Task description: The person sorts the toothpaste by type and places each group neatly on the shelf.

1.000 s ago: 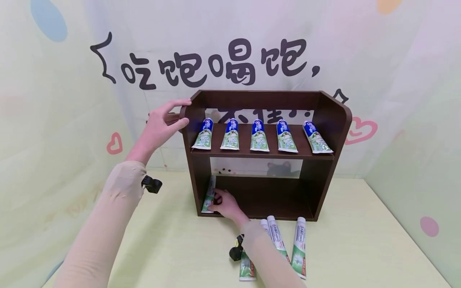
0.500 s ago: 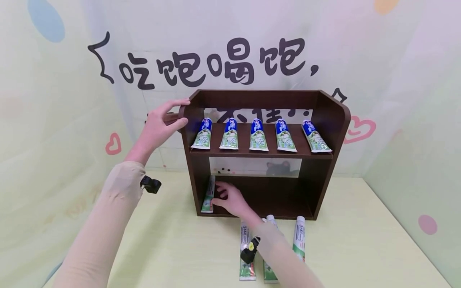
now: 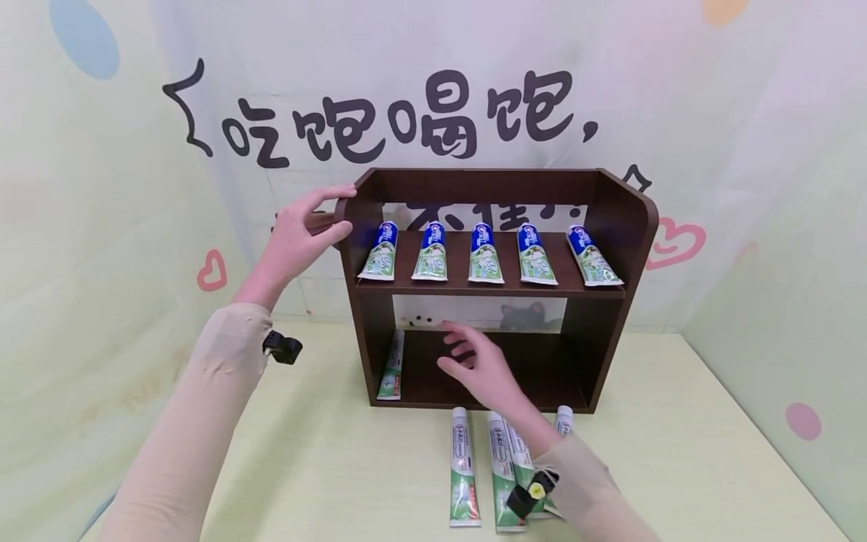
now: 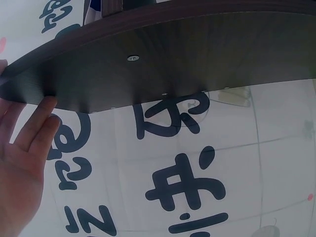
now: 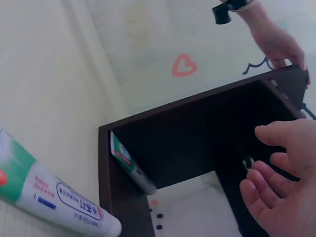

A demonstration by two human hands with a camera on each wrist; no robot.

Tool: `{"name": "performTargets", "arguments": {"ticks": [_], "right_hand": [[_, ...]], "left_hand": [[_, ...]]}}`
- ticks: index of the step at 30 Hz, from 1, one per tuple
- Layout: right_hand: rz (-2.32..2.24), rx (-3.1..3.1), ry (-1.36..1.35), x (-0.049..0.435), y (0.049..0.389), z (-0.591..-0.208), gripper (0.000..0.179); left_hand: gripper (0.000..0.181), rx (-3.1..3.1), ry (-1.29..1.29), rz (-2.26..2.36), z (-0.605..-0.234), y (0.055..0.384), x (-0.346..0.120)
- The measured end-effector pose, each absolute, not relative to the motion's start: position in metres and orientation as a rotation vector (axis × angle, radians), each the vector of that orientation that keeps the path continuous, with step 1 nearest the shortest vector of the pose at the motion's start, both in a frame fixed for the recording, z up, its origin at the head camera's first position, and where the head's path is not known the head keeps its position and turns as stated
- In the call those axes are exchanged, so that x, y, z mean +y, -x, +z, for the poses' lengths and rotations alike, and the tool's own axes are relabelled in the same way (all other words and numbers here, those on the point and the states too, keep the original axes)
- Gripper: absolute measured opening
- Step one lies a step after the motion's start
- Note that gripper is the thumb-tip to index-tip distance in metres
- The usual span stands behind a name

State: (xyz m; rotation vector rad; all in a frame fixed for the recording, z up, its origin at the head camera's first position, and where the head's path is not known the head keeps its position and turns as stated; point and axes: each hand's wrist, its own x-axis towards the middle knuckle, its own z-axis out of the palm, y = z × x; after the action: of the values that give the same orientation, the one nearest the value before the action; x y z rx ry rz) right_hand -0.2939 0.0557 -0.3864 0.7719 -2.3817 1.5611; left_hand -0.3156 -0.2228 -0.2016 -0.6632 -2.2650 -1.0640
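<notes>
My left hand [image 3: 294, 237] holds the upper left side panel of a dark brown two-tier shelf [image 3: 488, 292]; in the left wrist view its fingers [image 4: 37, 131] touch the outer face of that panel. My right hand [image 3: 484, 369], holding nothing, hovers before the lower tier with its fingers loosely bent. Left of it, a white-and-green toothpaste tube [image 3: 391, 369] lies in the lower tier against the left wall, cap toward the back. On the table before the shelf lie several similar toothpaste tubes [image 3: 463, 470], some partly hidden by my right forearm.
Several blue-and-green toothpaste tubes [image 3: 431, 252] lie spaced in a row on the upper tier, caps toward the back. The shelf stands on a pale table [image 3: 325, 452]. Behind it hangs a printed backdrop [image 3: 379, 68] with large dark characters.
My right hand has let go of the tube in the lower tier and drawn away to the right. The tube stays by the left wall. My left hand keeps its place on the shelf.
</notes>
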Motion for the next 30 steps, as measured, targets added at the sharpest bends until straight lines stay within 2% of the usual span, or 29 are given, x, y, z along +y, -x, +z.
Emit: {"name": "performTargets", "arguments": {"ticks": [19,30], "right_hand": [[1.428,-2.31,-0.644,0.12,0.268,-0.369,0.055],[1.404,-2.242,-0.581,0.141,0.257,-0.373,0.052]], "left_hand": [[0.044,-2.299,0.612,-1.062,-0.202,0.316,-0.222],[0.044,-2.293,0.631,-1.073,-0.2,0.311,-0.222]]}}
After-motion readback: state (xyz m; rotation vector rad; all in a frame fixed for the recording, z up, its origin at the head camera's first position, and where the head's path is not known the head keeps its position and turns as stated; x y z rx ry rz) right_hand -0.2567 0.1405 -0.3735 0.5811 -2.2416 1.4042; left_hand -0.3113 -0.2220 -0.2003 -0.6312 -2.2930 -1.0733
